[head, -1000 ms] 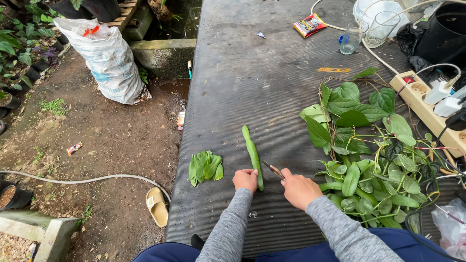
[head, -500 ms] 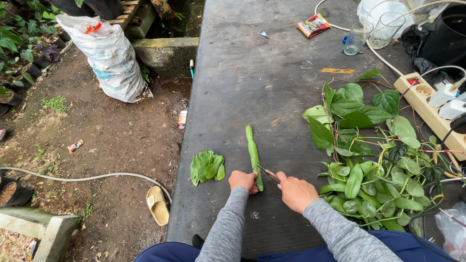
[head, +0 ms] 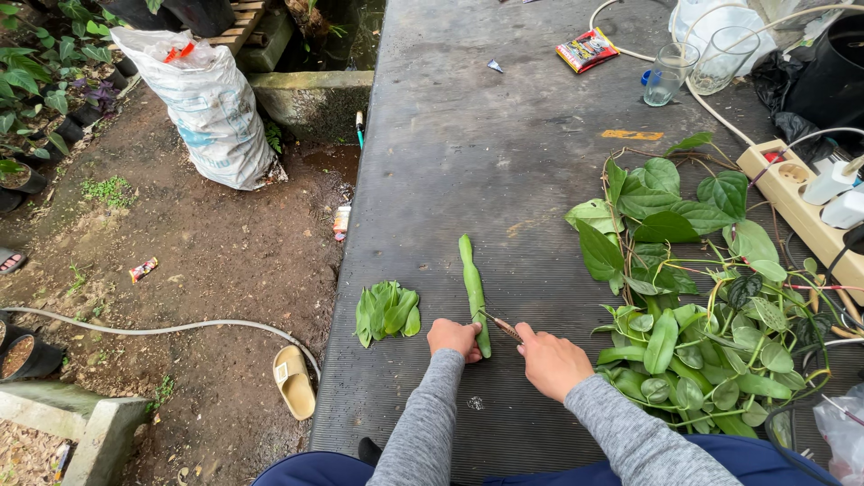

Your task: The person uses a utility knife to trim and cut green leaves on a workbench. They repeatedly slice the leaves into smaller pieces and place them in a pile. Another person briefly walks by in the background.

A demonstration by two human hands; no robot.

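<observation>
Rolled green leaf (head: 473, 290) lies lengthwise on the dark ribbed mat (head: 504, 162), pointing toward 12 o'clock. Left hand (head: 454, 339) closed on its near end, pinning it down. Right hand (head: 551, 362), at 3 o'clock of the left, gripping a thin brown stick (head: 500, 326); tip touches the roll's near end. Small leaf pile (head: 386, 311) at 9 o'clock, near. Heap of cut vine leaves (head: 693, 297) at 3 o'clock. Farther, toward 1 o'clock: power strip (head: 792, 202), drinking glass (head: 664, 76), snack packet (head: 587, 49).
</observation>
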